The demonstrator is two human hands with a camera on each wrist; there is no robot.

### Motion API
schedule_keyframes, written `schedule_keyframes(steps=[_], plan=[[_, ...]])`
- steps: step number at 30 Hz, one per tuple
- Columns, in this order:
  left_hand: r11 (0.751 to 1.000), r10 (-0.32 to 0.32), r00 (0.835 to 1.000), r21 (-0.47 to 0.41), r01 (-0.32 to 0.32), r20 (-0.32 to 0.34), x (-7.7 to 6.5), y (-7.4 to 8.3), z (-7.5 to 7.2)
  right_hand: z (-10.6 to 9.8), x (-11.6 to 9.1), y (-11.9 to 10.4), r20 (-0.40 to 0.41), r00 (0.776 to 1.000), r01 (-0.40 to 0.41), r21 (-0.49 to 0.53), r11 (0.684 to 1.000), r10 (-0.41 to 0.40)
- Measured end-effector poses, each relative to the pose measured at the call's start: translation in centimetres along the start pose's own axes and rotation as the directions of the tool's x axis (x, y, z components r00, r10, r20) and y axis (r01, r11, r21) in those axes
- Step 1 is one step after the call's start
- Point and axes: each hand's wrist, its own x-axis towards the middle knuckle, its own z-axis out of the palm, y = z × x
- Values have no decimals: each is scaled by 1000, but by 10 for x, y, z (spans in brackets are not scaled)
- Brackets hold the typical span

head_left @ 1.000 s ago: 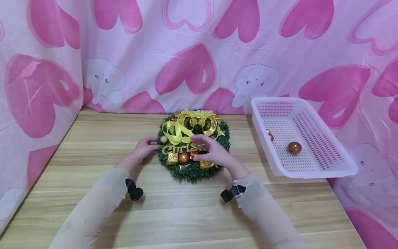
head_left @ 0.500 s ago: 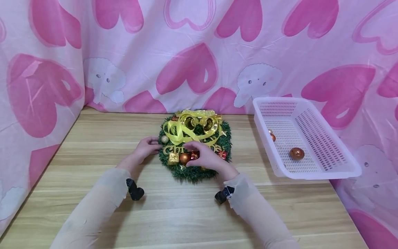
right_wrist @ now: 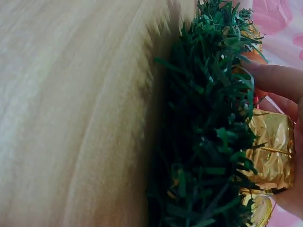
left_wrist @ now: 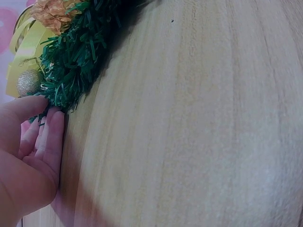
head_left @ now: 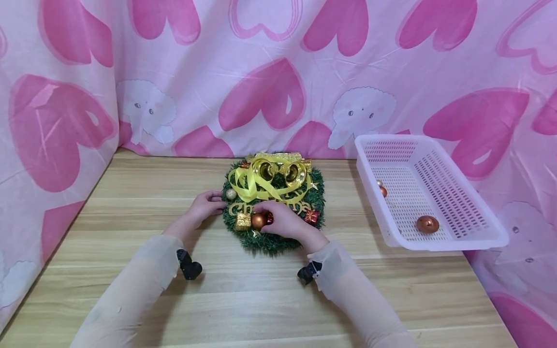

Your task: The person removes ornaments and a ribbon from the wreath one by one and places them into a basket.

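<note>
Head view, nearest first: 2 pale-sleeved forearms slant forward and inward over the wood-grain table. The right hand bends over the wreath's near side, thumb and forefinger pinching a copper bauble; a gold-foil gift box sits under its palm. The left hand comes in from the side, thumb above and fingers below, pinching the fringe of the green tinsel wreath just beside a glittery ball. The wreath lies flat between both hands. Beyond the fingers, yellow ribbon and 2 gold bells lie on it. A white plastic basket stands to the right, well apart, and a pink heart-print cloth hangs behind.
</note>
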Motion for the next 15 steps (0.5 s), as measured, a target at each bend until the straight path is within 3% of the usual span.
schedule_keyframes(steps=[5,15], plan=[[1000,10,1000,-2,-10,5,1,-2,0,-2,-1,0,-18,1000,-7,0,1000,7],[1000,18,1000,-3,-18,-1,0,-1,1,-10,-5,-1,-42,996,-77,124,989,83]])
